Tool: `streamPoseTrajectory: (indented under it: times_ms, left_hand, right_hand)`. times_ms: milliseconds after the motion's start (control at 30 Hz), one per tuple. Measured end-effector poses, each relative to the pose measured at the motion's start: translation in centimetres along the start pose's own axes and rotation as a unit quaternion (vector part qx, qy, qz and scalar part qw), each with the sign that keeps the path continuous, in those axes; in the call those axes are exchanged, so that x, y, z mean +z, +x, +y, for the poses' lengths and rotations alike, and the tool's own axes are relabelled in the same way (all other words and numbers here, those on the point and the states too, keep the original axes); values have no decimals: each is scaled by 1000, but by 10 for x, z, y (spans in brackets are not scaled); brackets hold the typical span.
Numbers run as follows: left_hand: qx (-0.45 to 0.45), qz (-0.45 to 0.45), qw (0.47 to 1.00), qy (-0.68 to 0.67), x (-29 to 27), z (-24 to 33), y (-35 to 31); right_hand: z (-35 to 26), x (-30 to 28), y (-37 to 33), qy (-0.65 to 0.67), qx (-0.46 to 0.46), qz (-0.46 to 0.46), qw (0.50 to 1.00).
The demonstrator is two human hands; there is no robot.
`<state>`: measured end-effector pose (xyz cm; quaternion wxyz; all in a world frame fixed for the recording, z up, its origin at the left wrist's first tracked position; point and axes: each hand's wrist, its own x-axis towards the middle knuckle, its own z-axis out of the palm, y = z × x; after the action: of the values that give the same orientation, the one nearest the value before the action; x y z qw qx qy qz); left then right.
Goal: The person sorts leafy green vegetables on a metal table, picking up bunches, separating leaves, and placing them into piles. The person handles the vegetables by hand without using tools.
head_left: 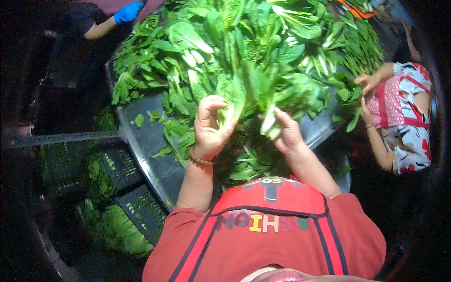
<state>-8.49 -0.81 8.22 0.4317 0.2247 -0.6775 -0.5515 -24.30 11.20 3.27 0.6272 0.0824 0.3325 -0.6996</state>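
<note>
My left hand [211, 127] is closed round the pale lower part of a light green leafy vegetable [232, 98], its leaf standing up past my fingers. A bracelet circles that wrist. Close by on the right, my right hand [287, 134] grips the white base of a small head of leafy greens [269, 121], whose leaves fan upward and are somewhat blurred. Both hands are held above the near edge of a dark metal table [141, 115] bearing a large heap of leafy greens [225, 37] with white stems. More leaves [251, 167] lie low between my forearms.
At the right, a co-worker in a patterned top [413, 127] holds a bunch of greens [347, 91]. Another person's blue-gloved hand [128, 11] is at the upper left. Dark slotted crates [143, 209] and large green leaves [124, 230] sit low on the left. An orange object [357, 9] lies at the far right.
</note>
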Motion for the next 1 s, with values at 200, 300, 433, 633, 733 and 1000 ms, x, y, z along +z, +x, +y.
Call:
streamPoseTrajectory:
  times_ms: [200, 300, 433, 633, 733, 1000]
  left_hand:
    - [53, -167, 938, 299, 53, -2, -3]
    - [44, -197, 957, 207, 60, 5, -4]
    - [-103, -39, 989, 102, 48, 11, 2]
    - [-142, -46, 971, 185, 60, -18, -10]
    - [-17, -75, 922, 380, 59, -21, -2]
    - [-27, -348, 868, 354, 32, 7, 12]
  right_hand:
    - [18, -3, 4, -25, 73, -50, 996]
    - [7, 24, -1, -28, -69, -10, 997]
    - [-11, 18, 9, 13, -48, 27, 998]
    - [-8, 9, 27, 17, -59, 16, 998]
    - [-9, 21, 24, 42, -27, 23, 998]
    - [-28, 1, 23, -49, -13, 37, 998]
